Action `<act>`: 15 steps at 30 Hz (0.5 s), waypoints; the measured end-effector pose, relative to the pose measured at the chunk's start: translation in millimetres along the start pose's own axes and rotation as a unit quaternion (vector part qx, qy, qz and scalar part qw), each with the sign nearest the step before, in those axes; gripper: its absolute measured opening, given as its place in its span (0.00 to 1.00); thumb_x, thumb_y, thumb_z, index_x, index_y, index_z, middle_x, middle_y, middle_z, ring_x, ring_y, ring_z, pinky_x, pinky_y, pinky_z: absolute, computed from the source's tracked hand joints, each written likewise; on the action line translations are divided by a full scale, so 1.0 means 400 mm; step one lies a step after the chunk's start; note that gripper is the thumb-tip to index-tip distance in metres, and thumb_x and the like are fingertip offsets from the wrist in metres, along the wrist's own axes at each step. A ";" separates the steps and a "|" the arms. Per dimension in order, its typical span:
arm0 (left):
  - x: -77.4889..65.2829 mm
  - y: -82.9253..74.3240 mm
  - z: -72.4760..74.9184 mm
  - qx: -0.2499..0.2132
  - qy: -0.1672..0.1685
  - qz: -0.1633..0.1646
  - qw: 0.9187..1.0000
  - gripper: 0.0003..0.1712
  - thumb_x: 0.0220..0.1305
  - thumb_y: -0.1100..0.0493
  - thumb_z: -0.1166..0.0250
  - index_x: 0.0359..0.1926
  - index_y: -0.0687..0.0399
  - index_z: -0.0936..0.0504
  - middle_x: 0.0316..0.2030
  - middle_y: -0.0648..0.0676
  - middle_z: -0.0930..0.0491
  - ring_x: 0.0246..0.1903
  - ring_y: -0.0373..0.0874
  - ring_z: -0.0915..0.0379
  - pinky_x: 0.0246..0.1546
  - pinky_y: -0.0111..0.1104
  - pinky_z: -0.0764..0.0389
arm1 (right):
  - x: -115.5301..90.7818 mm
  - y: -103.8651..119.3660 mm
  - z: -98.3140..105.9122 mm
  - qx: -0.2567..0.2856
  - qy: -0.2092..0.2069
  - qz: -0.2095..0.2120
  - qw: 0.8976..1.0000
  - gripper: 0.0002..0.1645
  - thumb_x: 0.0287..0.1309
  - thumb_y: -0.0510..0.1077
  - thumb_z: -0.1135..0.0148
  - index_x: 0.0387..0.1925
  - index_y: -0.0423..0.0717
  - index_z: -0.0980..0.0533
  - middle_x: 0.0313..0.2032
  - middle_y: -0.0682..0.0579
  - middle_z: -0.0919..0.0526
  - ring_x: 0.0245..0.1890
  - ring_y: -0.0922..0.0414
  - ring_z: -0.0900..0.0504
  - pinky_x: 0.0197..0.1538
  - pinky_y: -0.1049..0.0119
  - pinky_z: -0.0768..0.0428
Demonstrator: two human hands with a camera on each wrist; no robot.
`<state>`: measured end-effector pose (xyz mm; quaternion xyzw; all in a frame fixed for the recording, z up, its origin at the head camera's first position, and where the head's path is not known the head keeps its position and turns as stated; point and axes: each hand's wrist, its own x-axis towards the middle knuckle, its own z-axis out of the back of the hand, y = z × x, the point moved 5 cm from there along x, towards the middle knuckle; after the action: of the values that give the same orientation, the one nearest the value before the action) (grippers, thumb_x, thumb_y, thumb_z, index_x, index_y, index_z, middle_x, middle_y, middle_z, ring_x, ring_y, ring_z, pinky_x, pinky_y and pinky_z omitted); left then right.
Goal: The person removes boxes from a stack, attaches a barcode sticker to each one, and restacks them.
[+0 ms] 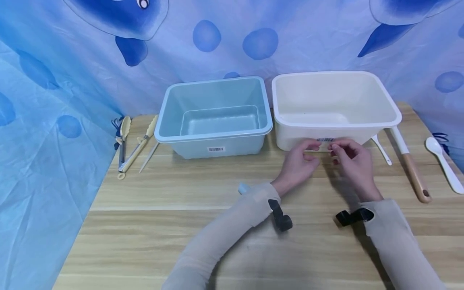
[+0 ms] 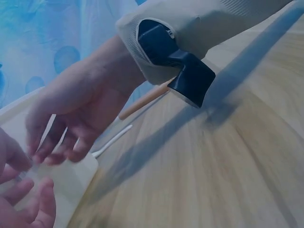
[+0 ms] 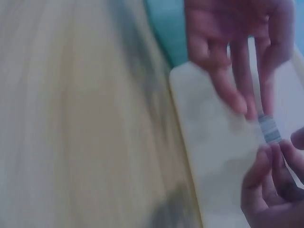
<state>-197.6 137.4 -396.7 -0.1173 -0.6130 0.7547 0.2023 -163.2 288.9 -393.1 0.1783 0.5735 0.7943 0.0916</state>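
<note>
A small barcode label (image 1: 325, 139) lies between both hands in front of the white bin (image 1: 337, 124). The left hand (image 1: 299, 163) pinches its left end with the fingertips. At the right end, the right hand (image 1: 353, 165) pinches it between thumb and fingers. In the right wrist view, the striped label (image 3: 270, 129) spans the gap between the two sets of fingertips. Whether it touches the bin wall cannot be told. A light blue bin (image 1: 217, 137) to the left bears a similar label (image 1: 216, 149) on its front.
Tongs (image 1: 139, 149) and a thin pale utensil (image 1: 149, 157) lie left of the blue bin. Right of the white bin are a small white spoon (image 1: 382, 151), a wooden-handled utensil (image 1: 413, 173) and a larger white spoon (image 1: 445, 165). A light blue object (image 1: 243, 188) peeks out beside the left sleeve.
</note>
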 end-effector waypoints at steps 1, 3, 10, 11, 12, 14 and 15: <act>0.004 -0.003 -0.004 -0.004 0.007 0.000 1.000 0.25 0.58 0.72 0.39 0.57 0.53 0.24 0.52 0.54 0.21 0.37 0.39 0.19 0.34 0.21 0.19 | 0.002 0.001 -0.008 0.026 0.016 -0.011 0.999 0.10 0.66 0.40 0.44 0.43 0.37 0.22 0.33 0.64 0.19 0.30 0.67 0.20 0.29 0.77 0.20; 0.012 -0.007 -0.012 -0.009 0.016 0.002 1.000 0.25 0.59 0.71 0.38 0.58 0.53 0.24 0.51 0.53 0.21 0.37 0.38 0.19 0.33 0.21 0.19 | 0.005 0.003 -0.019 0.083 0.031 -0.025 0.996 0.09 0.67 0.39 0.44 0.43 0.38 0.22 0.35 0.61 0.18 0.32 0.66 0.19 0.30 0.77 0.19; 0.024 0.004 -0.022 0.023 -0.001 0.032 0.999 0.23 0.59 0.69 0.37 0.56 0.53 0.23 0.48 0.50 0.20 0.38 0.35 0.21 0.36 0.19 0.21 | 0.007 -0.015 -0.038 0.122 0.034 -0.056 0.990 0.07 0.68 0.39 0.46 0.39 0.42 0.22 0.34 0.58 0.19 0.30 0.66 0.19 0.28 0.77 0.19; 0.025 0.007 -0.022 0.026 -0.004 0.033 0.999 0.24 0.58 0.70 0.37 0.56 0.54 0.23 0.48 0.51 0.20 0.38 0.35 0.21 0.37 0.18 0.22 | 0.007 -0.021 -0.040 0.119 0.036 -0.063 0.990 0.07 0.68 0.39 0.47 0.39 0.43 0.22 0.34 0.58 0.19 0.29 0.66 0.19 0.28 0.77 0.19; 0.025 0.009 -0.022 0.027 -0.006 0.034 0.999 0.23 0.58 0.70 0.37 0.56 0.54 0.23 0.48 0.51 0.20 0.38 0.36 0.21 0.38 0.18 0.22 | 0.007 -0.026 -0.040 0.116 0.038 -0.070 0.990 0.07 0.68 0.38 0.47 0.39 0.44 0.22 0.34 0.59 0.19 0.29 0.66 0.19 0.28 0.77 0.19; 0.026 0.011 -0.022 0.028 -0.008 0.032 0.999 0.23 0.57 0.71 0.37 0.55 0.55 0.22 0.47 0.52 0.19 0.38 0.36 0.21 0.39 0.18 0.22 | 0.007 -0.032 -0.041 0.121 0.043 -0.078 0.989 0.07 0.68 0.38 0.47 0.38 0.44 0.22 0.34 0.59 0.19 0.29 0.67 0.19 0.28 0.76 0.19; 0.027 0.011 -0.023 0.027 -0.008 0.030 0.999 0.23 0.57 0.70 0.37 0.55 0.55 0.22 0.46 0.52 0.19 0.37 0.36 0.21 0.39 0.18 0.22 | 0.007 -0.033 -0.040 0.130 0.043 -0.080 0.987 0.06 0.68 0.38 0.47 0.38 0.44 0.22 0.33 0.59 0.19 0.29 0.66 0.19 0.28 0.76 0.19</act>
<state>-204.0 149.4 -402.3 -0.1245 -0.5899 0.7777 0.1778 -172.8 280.0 -409.6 0.1083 0.6878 0.7099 0.1061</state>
